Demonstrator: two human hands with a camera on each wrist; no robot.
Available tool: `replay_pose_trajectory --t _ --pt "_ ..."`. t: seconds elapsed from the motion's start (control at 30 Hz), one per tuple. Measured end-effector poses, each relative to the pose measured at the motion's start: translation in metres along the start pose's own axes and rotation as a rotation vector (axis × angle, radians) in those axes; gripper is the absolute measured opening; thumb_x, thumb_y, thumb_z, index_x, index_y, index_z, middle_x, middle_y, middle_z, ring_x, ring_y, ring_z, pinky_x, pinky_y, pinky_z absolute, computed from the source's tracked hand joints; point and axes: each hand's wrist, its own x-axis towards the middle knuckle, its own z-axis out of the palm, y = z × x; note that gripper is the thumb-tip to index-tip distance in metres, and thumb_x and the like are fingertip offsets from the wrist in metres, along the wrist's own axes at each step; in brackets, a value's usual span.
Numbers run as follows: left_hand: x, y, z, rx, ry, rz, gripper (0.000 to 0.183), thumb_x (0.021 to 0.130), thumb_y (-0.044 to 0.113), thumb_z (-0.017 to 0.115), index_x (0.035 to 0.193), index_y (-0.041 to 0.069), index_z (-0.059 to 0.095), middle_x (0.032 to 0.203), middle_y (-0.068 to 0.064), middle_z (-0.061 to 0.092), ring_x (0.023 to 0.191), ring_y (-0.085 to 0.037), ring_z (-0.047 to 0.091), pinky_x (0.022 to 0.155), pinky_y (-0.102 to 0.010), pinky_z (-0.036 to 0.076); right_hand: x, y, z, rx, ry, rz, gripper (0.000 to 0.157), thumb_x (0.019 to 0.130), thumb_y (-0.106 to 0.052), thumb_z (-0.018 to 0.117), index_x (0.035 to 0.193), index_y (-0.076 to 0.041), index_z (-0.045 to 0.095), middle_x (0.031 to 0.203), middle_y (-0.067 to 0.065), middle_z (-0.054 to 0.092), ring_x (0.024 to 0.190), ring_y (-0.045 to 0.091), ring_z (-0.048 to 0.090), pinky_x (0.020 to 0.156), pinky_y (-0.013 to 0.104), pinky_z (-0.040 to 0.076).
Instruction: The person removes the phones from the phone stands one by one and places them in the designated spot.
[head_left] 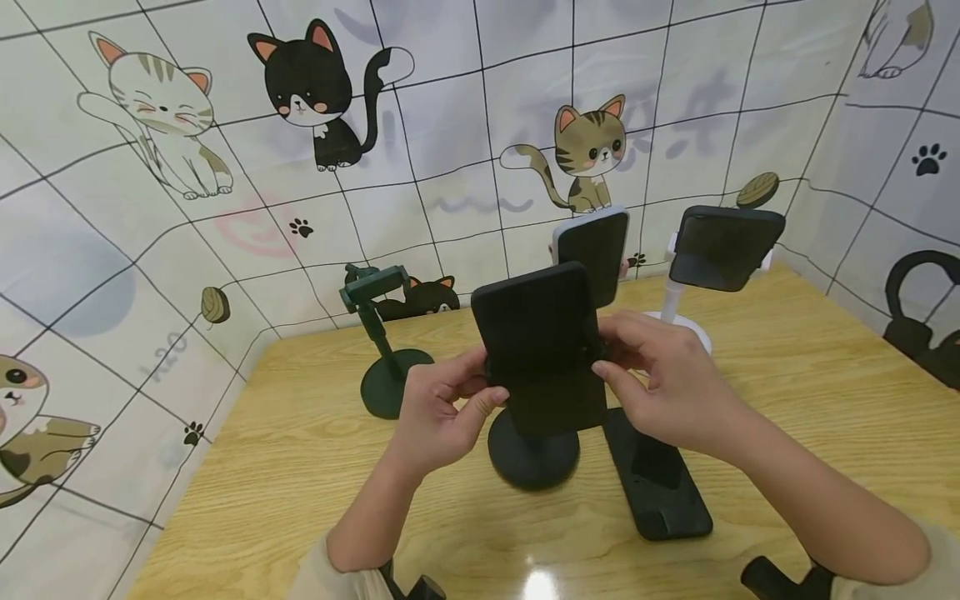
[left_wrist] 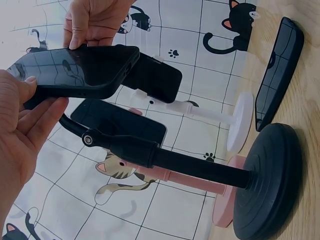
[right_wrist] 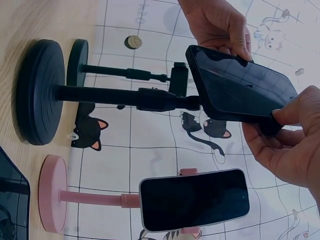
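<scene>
At the near edge, the light sleeves [head_left: 337,577] of a person come in from below, over a worktop [head_left: 247,500] of yellowish wood grain. On it, to the right, a loose phone [head_left: 663,492] lies flat, near the base of a black stand [head_left: 534,458]. Above this base, the held phone [head_left: 536,321] is tilted at the head of the stand, between the two hands. The left hand [head_left: 442,412] grasps one side edge of it with thumb and bent fingers, and the right hand [head_left: 663,375] pinches the opposite edge, where a small dark part of the holder [right_wrist: 271,126] shows between thumb and fingers. Whether the holder is tight on this phone, I cannot tell. Farther back, a dark green stand [head_left: 393,379] is on the left, a pink stand [right_wrist: 52,192] carries an upright phone [head_left: 596,258] just behind the held one, and a white stand [head_left: 670,306] on the right carries a sideways phone [head_left: 723,250]. Behind everything is a white wall covering [head_left: 450,208] with grid lines and printed cats.
</scene>
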Motion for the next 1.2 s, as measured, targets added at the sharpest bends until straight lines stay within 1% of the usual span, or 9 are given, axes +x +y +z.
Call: replay_pose_trajectory --t 0.17,0.3,0.37,0.63,0.83,1.07,1.2 --pt "-0.001 0.001 0.002 0.004 -0.006 -0.017 0.038 0.072 -0.016 0.062 0.110 -0.017 0.054 0.093 -0.026 0.064 0.072 -0.022 0.067 0.062 -0.029 0.053 -0.003 0.001 0.000 0.011 -0.008 0.025 0.030 0.072 0.012 0.066 0.100 0.000 0.062 0.092 0.004 0.063 0.072 0.008 0.058 0.068 0.015 0.048" --pt "-0.003 0.002 0.003 0.007 -0.014 -0.037 0.038 0.072 -0.016 0.062 0.109 -0.017 0.055 0.093 -0.025 0.064 0.073 -0.022 0.067 0.063 -0.029 0.053 -0.005 0.002 0.000 0.032 -0.025 0.048 0.030 0.073 0.011 0.066 0.101 0.001 0.062 0.093 0.004 0.063 0.074 0.008 0.057 0.069 0.015 0.048" --pt "-0.003 0.001 0.004 0.006 -0.017 -0.041 0.038 0.072 -0.016 0.062 0.109 -0.016 0.055 0.093 -0.025 0.064 0.074 -0.023 0.067 0.064 -0.029 0.053 -0.006 0.002 0.001 0.037 -0.024 0.045 0.031 0.072 0.012 0.066 0.101 0.001 0.062 0.093 0.004 0.063 0.074 0.008 0.058 0.069 0.015 0.048" --pt "-0.004 0.001 0.004 -0.003 -0.033 -0.033 0.038 0.072 -0.015 0.063 0.110 -0.016 0.055 0.095 -0.025 0.064 0.077 -0.023 0.067 0.066 -0.030 0.053 -0.008 0.004 0.001 0.028 -0.034 0.047 0.031 0.071 0.014 0.065 0.097 -0.001 0.061 0.089 0.000 0.061 0.072 0.006 0.058 0.068 0.016 0.049" --pt "-0.005 0.000 0.004 -0.022 -0.045 -0.037 0.038 0.075 -0.011 0.064 0.111 -0.014 0.055 0.096 -0.024 0.064 0.080 -0.023 0.067 0.067 -0.031 0.052 -0.011 0.005 0.002 0.074 -0.029 0.052 0.031 0.072 0.013 0.066 0.099 -0.001 0.061 0.092 0.003 0.062 0.075 0.009 0.060 0.069 0.015 0.048" --pt "-0.004 -0.001 0.006 -0.020 -0.043 -0.022 0.035 0.078 -0.006 0.063 0.111 -0.015 0.055 0.096 -0.025 0.064 0.079 -0.023 0.067 0.066 -0.030 0.053 -0.014 0.007 0.003 0.114 -0.022 0.064 0.032 0.073 0.013 0.064 0.101 -0.001 0.060 0.091 0.002 0.061 0.077 0.011 0.059 0.071 0.015 0.048" --pt "-0.004 -0.001 0.006 -0.024 -0.042 -0.027 0.034 0.079 -0.005 0.063 0.111 -0.015 0.054 0.096 -0.025 0.064 0.078 -0.024 0.067 0.066 -0.030 0.053 -0.015 0.009 0.003 0.127 -0.027 0.069 0.030 0.074 0.013 0.063 0.101 0.000 0.059 0.092 0.002 0.061 0.079 0.014 0.059 0.072 0.015 0.048"
